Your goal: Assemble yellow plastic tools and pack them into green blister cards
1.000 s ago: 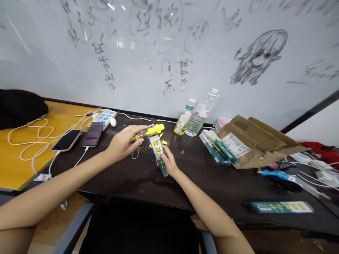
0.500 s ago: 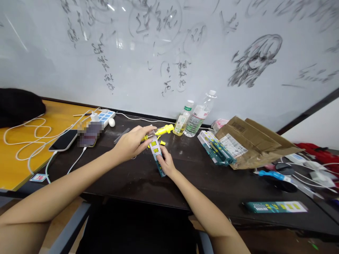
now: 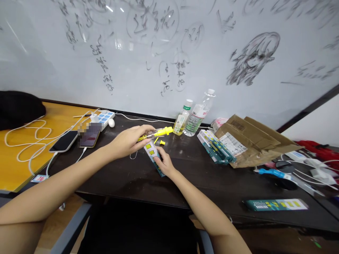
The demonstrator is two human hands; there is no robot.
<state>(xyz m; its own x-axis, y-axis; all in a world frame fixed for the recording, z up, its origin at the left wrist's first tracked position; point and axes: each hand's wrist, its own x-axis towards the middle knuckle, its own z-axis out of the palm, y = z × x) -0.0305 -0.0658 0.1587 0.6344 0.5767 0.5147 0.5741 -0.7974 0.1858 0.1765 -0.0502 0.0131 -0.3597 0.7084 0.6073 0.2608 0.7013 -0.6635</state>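
My left hand pinches a tubular spring scale, which has a clear barrel and bright yellow end parts. Its yellow tip points right, toward the bottles. Below the scale, a long narrow white-and-teal box with yellow lettering slants across the dark table. My right hand is closed around the box's right side. Small yellow pieces lie just behind the box, and a thin wire loop shows under my left hand. Whether the box's far end is open I cannot tell.
Two bottles stand against the whiteboard. Several similar boxes lie by a brown paper bag; another box is near the front right edge. Phones, cables and a power strip occupy the left.
The spring scale and my left hand have shifted slightly left, off the box's upper end. That end of the box has also swung left, showing the yellow pieces behind more clearly.
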